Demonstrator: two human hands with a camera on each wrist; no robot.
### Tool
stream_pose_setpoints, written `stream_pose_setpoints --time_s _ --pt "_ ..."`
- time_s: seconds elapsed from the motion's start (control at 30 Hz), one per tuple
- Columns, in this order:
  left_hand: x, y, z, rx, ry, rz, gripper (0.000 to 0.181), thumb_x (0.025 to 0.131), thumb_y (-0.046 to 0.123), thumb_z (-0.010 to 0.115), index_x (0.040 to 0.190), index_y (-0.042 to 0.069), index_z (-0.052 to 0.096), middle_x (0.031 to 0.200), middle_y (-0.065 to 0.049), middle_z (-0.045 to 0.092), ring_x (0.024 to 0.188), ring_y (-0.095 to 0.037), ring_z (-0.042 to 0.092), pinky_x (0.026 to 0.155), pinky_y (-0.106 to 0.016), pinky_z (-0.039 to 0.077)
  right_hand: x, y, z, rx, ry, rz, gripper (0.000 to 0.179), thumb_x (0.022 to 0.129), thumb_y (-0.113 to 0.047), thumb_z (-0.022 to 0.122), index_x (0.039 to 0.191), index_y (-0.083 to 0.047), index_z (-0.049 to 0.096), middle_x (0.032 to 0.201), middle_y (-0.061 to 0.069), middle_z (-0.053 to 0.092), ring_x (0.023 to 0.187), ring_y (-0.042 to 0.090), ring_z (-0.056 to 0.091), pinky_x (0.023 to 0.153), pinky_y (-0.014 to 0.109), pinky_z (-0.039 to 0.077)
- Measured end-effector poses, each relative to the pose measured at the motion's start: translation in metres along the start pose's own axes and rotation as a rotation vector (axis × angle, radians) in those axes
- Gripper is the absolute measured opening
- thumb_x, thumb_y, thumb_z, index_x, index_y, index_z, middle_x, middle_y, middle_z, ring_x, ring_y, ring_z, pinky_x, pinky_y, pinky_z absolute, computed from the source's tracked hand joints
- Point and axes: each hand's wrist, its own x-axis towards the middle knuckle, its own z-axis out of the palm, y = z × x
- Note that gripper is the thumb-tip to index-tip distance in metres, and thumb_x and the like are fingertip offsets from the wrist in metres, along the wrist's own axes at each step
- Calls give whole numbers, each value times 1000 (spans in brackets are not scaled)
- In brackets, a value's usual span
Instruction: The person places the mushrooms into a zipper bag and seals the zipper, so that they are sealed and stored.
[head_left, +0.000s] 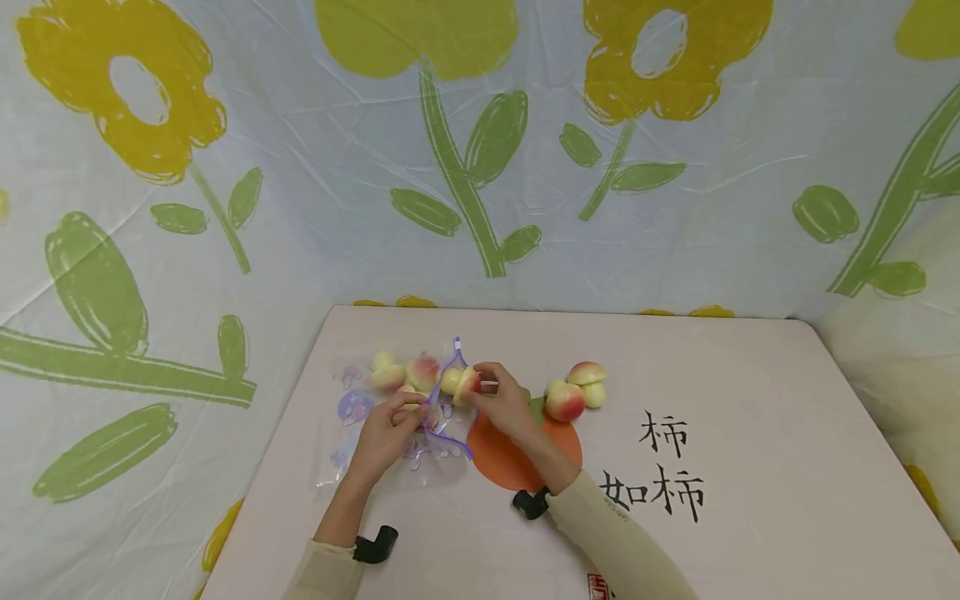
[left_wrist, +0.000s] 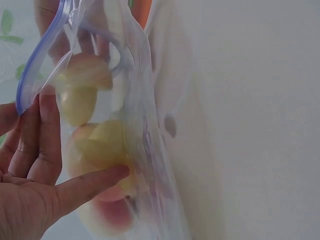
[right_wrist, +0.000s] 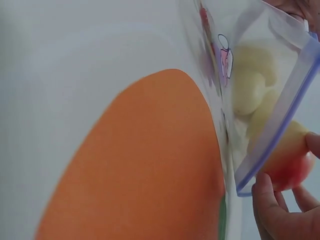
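Note:
A clear zip bag (head_left: 352, 454) with purple cartoon prints lies on the left of the table, its purple-edged mouth facing right and spread apart. My left hand (head_left: 386, 435) pinches the bag's edge, thumb against fingers, as the left wrist view also shows. With its fingertips, my right hand (head_left: 512, 410) grips a toy mushroom (right_wrist: 290, 167) with a red-and-yellow cap at the bag's mouth, stem pointing inward. Several similar mushrooms (head_left: 387, 372) show through the plastic inside. Two more, one mushroom (head_left: 564, 401) against another mushroom (head_left: 587, 379), lie right of my right hand.
The pale pink table mat (head_left: 750, 400) bears an orange persimmon print (head_left: 502, 458), partly under my right forearm, and black characters (head_left: 667, 492). A flower-patterned cloth (head_left: 315, 208) hangs behind and beside the table. Black wrist mounts (head_left: 377, 546) sit on both wrists.

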Motion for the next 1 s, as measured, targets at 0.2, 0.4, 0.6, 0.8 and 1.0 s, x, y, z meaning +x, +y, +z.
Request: stream_pose_setpoints --time_s 0.2,0.4,0.6,0.8,1.0 --pt "0 0 0 26 8 0 16 99 9 63 113 0 69 84 -16 74 81 -25 73 80 -53 54 0 -1 1 49 -15 12 45 89 -10 76 129 -1 58 111 20 62 98 29 63 77 31 55" --pt "-1 0 0 3 2 17 16 99 8 63 112 -1 68 88 -17 74 82 -24 73 84 -58 51 0 -4 2 120 -68 1 43 96 3 61 136 11 47 122 33 59 110 43 60 89 46 53" --pt "0 -1 -1 30 8 4 18 99 10 64 114 0 68 87 -15 75 82 -23 72 77 -42 55 1 -5 3 222 -133 4 43 99 5 56 140 9 42 127 32 59 119 42 58 98 39 49" --pt "9 -26 -2 46 31 -9 20 99 15 65 115 4 69 80 -11 74 84 -40 69 59 -23 43 -1 -5 8 283 -183 -8 42 101 7 51 141 7 40 130 31 57 122 43 56 98 40 49" --pt "12 -34 -1 52 36 10 20 98 21 68 113 8 70 80 -7 75 81 -30 71 59 -24 44 -2 -5 11 302 -208 -6 42 101 8 47 143 8 39 134 32 54 123 46 54 93 45 52"
